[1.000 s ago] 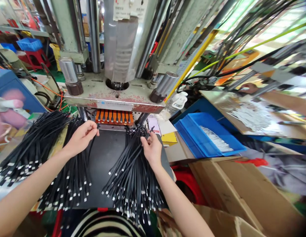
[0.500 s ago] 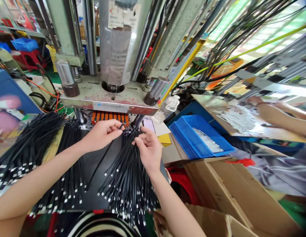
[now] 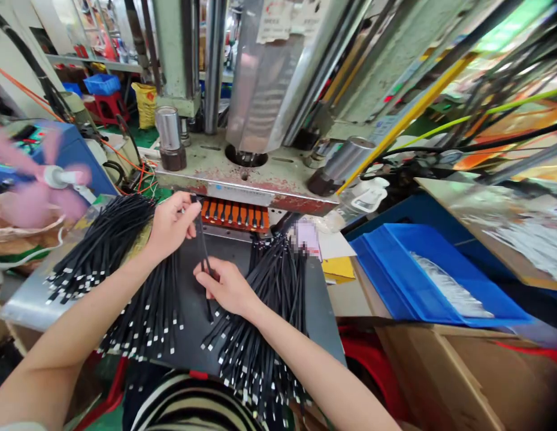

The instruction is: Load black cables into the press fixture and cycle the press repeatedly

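Observation:
My left hand (image 3: 173, 226) is pinched on the upper end of a black flat cable (image 3: 200, 236), just in front of the press. Lower down, my right hand (image 3: 227, 287) closes its fingers around the same cable, whose tail hangs over the dark tabletop (image 3: 193, 341). A fanned bundle of black cables (image 3: 272, 287) with silver tips lies right of my right hand. Beneath and beside my left forearm lie another bundle (image 3: 155, 299) and a further pile (image 3: 112, 239). Behind my hands, an orange mould block (image 3: 236, 214) holds several black cable ends in its slots.
The press plate (image 3: 242, 173) with its steel posts stands over the mould. A pink fan (image 3: 49, 173) spins at left. At right are a phone (image 3: 306, 236), a white bottle (image 3: 368, 194), blue trays (image 3: 395, 287) with whitish pieces, and cardboard boxes (image 3: 440, 371).
My left hand has lifted a cable end away from the mould's front. My right hand has left the right bundle, moving left and down onto that cable. The view has turned left.

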A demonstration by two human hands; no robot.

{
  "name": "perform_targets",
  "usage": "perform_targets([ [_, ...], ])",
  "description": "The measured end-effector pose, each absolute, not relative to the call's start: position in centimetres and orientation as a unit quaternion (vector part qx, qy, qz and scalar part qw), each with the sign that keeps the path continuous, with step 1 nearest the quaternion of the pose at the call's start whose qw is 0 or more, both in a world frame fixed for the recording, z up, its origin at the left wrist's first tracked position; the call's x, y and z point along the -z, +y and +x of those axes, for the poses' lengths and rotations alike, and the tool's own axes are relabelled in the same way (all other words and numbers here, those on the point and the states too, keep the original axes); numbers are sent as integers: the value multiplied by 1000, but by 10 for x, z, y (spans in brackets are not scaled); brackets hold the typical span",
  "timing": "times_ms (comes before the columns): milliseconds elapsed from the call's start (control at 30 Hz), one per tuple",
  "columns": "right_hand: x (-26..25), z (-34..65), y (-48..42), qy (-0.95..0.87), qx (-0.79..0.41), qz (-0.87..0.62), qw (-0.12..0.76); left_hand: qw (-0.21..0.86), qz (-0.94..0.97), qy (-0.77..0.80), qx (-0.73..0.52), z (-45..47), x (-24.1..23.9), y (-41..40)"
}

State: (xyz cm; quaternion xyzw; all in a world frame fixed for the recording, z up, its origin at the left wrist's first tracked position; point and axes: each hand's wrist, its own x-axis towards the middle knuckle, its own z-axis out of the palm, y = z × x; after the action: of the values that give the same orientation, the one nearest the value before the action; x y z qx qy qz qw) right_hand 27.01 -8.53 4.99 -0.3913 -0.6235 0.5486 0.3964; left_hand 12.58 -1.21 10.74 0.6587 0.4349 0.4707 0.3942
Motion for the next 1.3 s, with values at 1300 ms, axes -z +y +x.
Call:
perform_targets([
  [1300, 78, 459, -74, -384, -141, -728, 550, 9, 677, 627, -386, 9, 1, 2],
])
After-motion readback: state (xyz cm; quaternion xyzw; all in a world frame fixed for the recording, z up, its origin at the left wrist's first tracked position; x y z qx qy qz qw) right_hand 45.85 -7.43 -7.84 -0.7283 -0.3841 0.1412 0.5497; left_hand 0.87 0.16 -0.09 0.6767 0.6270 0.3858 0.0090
